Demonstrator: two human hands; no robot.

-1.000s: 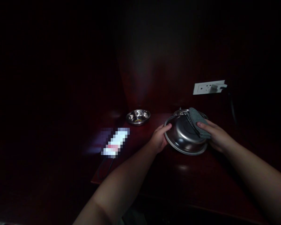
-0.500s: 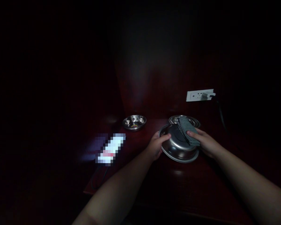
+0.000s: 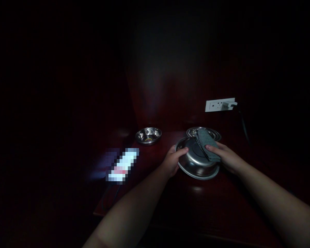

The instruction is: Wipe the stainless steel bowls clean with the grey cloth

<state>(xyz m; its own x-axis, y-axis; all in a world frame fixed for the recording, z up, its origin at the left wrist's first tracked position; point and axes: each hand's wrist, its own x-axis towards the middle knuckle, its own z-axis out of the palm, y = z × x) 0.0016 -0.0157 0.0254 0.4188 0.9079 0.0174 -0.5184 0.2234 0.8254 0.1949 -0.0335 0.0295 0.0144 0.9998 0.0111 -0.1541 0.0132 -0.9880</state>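
Note:
A steel bowl (image 3: 195,162) is held upside down and tilted above a dark red table (image 3: 212,203). My left hand (image 3: 173,160) grips its left rim, thumb on top. My right hand (image 3: 226,156) presses a grey cloth (image 3: 205,146) against the bowl's bottom, fingers wrapped over the cloth. Just behind it, a second steel bowl (image 3: 193,131) rests on the table, mostly hidden by the cloth.
A small steel bowl (image 3: 148,135) stands farther left on the table. A lit, blurred-out flat object (image 3: 122,164) lies near the table's left edge with a cable below it. A white wall socket (image 3: 218,105) with a plug and black cord sits on the back panel. The surroundings are dark.
Over the last second the view shifted, so everything sits lower and more to the left in the picture. My hands keep the same hold on the bowl and cloth.

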